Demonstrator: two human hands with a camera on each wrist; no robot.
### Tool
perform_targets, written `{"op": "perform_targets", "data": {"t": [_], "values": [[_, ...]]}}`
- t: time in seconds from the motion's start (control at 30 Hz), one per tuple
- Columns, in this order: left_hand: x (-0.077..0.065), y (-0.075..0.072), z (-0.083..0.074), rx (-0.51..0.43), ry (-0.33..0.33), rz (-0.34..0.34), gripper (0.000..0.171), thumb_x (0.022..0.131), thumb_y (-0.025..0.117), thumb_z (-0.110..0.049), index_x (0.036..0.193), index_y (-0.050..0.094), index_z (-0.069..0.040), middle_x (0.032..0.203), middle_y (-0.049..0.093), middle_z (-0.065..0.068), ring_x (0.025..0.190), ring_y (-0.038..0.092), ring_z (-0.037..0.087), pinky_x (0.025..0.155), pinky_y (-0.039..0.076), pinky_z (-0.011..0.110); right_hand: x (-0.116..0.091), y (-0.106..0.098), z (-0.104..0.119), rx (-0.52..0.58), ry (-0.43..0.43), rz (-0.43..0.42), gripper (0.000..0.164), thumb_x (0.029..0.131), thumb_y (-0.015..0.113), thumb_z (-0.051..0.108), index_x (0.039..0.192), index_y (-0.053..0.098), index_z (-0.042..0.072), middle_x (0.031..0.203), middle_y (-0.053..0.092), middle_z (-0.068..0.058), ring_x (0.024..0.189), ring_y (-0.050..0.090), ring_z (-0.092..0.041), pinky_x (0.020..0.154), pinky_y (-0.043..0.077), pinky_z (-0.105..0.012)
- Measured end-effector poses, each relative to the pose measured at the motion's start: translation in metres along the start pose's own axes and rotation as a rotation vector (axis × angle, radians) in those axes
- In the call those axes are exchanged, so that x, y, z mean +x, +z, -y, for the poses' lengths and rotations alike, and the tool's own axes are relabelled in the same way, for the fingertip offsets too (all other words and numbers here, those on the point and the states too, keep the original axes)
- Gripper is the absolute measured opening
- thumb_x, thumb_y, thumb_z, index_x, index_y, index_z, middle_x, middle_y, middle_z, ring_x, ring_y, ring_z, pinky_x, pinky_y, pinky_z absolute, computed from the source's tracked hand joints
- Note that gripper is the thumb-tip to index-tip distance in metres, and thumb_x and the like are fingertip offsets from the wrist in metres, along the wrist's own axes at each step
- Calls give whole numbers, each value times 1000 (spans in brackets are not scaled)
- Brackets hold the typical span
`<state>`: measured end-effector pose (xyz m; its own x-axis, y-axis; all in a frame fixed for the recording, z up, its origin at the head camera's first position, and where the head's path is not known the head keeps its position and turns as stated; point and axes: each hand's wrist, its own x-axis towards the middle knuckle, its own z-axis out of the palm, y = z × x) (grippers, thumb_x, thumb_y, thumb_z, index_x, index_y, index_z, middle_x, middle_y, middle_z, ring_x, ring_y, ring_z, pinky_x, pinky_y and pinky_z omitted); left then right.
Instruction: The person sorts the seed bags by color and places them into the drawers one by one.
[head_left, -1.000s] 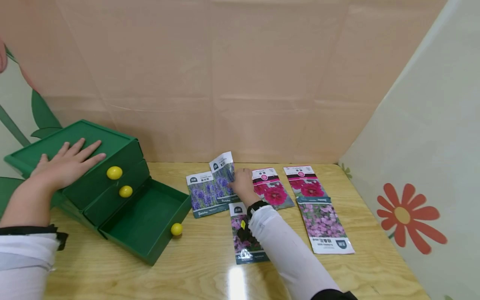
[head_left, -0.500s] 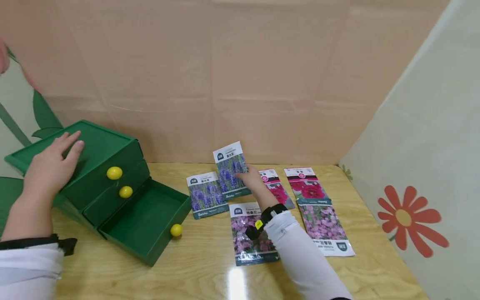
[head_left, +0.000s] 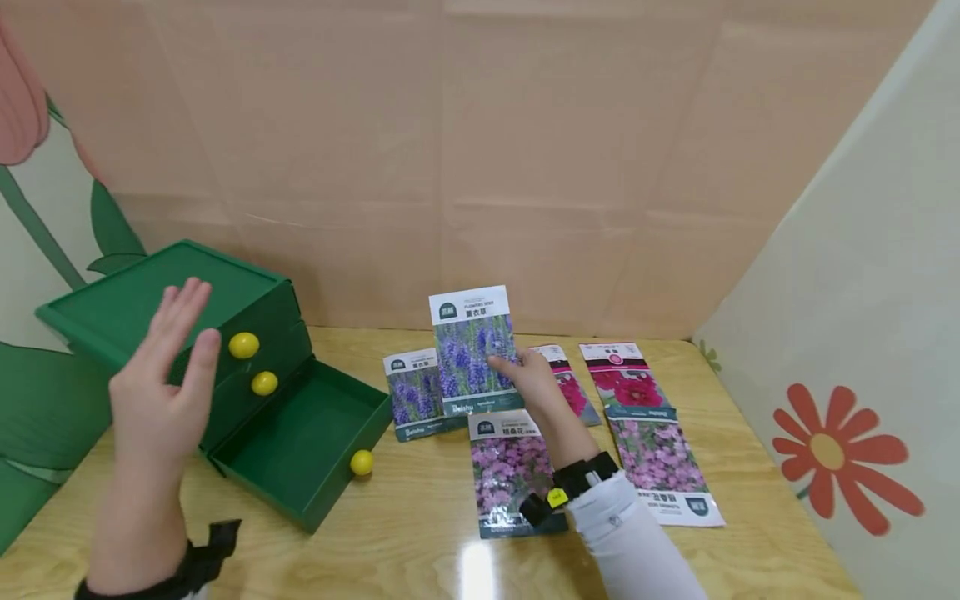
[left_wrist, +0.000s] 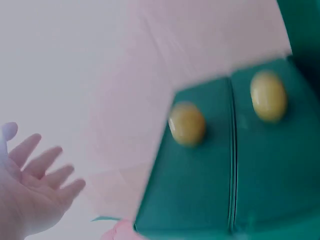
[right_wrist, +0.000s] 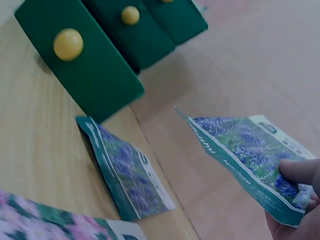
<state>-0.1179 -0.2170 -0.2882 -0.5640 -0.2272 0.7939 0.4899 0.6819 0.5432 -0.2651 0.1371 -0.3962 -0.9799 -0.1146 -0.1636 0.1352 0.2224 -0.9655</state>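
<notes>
The purple-flowered packet (head_left: 467,354) is raised above the counter (head_left: 405,533), pinched by your right hand (head_left: 536,383); your left hand (head_left: 165,379), fingers extended, holds nothing. One packet appears picked up, its placing not yet done; five other packets (head_left: 506,471) lie unlifted beside the pulled-out drawer (head_left: 333,486). The right wrist view reveals a gap beneath your packet that overlap conceals in the head view.

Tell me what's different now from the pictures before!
The left hand was resting on top of the green box; it has let go and lifted away. The right hand has brought a purple-flower packet up and nearer the head camera, pinched in its fingers. The bottom drawer stayed open, and the other packets stayed lying on the table.
</notes>
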Motion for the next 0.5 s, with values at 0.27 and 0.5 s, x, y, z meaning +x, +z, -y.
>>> {"op": "perform_targets", "data": {"t": [0.27, 0.5], "values": [[-42, 42, -23, -196, -33, 149, 48, 97, 56, -5, 144, 47, -11, 147, 47, -5, 136, 40, 0, 109, 31, 9, -41, 1, -8, -3, -69, -11, 47, 93, 66, 25, 135, 55, 7, 145, 49, -14, 141, 34, -32, 116, 26, -55], [-62, 68, -30, -281, -346, 317, 48, 102, 48, -12, 149, 39, -18, 152, 42, 2, 141, 38, 14, 107, 30, 6, -67, 7, -9, 51, -38, -11, 44, 90, 70, 26, 130, 60, 12, 124, 66, -10, 118, 58, -27, 108, 40, -49]]}}
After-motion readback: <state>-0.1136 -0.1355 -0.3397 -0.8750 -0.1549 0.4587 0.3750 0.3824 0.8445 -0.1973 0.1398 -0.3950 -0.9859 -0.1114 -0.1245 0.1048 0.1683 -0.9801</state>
